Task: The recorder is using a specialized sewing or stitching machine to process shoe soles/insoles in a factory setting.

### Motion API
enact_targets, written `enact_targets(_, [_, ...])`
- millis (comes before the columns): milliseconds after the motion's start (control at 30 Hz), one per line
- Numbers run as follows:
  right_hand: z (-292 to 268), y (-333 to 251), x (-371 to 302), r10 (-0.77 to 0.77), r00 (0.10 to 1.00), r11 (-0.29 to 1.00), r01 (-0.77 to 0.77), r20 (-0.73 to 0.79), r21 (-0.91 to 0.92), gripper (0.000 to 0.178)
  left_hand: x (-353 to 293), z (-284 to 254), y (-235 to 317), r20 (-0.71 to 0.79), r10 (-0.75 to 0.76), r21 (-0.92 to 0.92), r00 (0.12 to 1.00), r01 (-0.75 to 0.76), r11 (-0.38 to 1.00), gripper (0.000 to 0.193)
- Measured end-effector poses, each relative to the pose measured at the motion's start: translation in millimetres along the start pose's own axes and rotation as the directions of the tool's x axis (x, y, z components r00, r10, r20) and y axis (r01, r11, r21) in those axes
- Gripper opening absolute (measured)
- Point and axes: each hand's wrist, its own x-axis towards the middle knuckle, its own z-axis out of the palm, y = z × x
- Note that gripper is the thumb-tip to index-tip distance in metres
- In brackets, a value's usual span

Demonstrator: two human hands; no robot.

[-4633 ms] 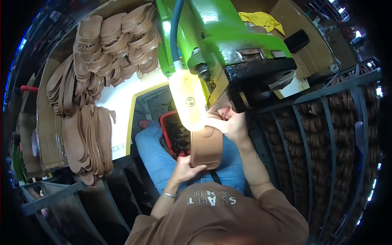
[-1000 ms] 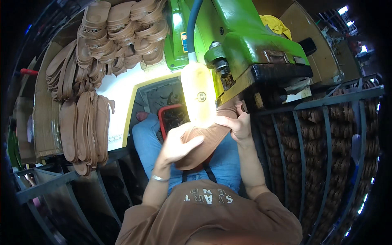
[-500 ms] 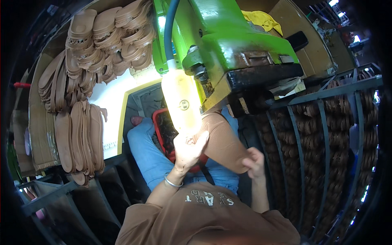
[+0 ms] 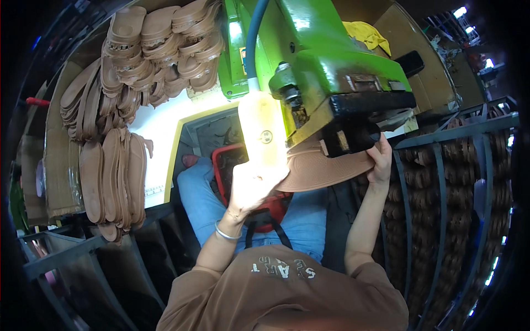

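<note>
A brown shoe sole [image 4: 326, 170] lies sideways under the head of the green machine [image 4: 337, 60], its upper edge close to the dark working part. My left hand [image 4: 251, 186] grips its left end, right below the glowing work lamp [image 4: 260, 129]; glare washes out some of those fingers. At the other end my right hand [image 4: 379, 161] is closed on the sole, fingers raised beside the black round part [image 4: 359, 138] of the machine. Part of the sole's far edge is hidden by the machine.
Stacks of brown soles [image 4: 113, 182] stand at left in a cardboard box [image 4: 62, 182]. A red basket [image 4: 221, 157] sits between my knees. Racks [image 4: 486, 182] packed with brown pieces line the right. A yellow cloth [image 4: 367, 36] lies in another box behind the machine.
The sole has turned from slanting down to nearly level and has come up against the machine head. My right hand has risen and moved right. The view has shifted slightly.
</note>
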Motion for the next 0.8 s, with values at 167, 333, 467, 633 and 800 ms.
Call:
enact_targets(167, [-32, 38, -39, -0.003, 0.994, 0.995, 0.014, -0.112, 0.099, 0.029, 6, 30, -9, -0.086, 0.211, 0.241, 0.974, -0.185, 0.953, 0.023])
enact_targets(333, [-39, 39, -53, 0.019, 0.977, 0.994, 0.005, -0.214, 0.111, 0.021, 18, 53, -6, -0.234, 0.147, -0.012, 0.961, -0.154, 0.988, 0.021])
enact_targets(467, [-18, 4, -26, 0.008, 0.994, 1.000, -0.009, -0.113, -0.004, 0.016, 6, 39, -10, -0.282, 0.250, 0.119, 0.926, -0.225, 0.967, 0.023])
enact_targets(633, [19, -13, 13, 0.051, 0.997, 0.997, -0.048, 0.058, -0.054, 0.022, -9, 2, -10, -0.297, 0.198, 0.067, 0.934, -0.186, 0.980, 0.020])
enact_targets(800, [49, 16, 13, 0.178, 0.968, 0.983, -0.184, 0.175, 0.017, 0.038, -17, -38, 4, -0.329, 0.160, -0.259, 0.931, -0.251, 0.933, 0.028])
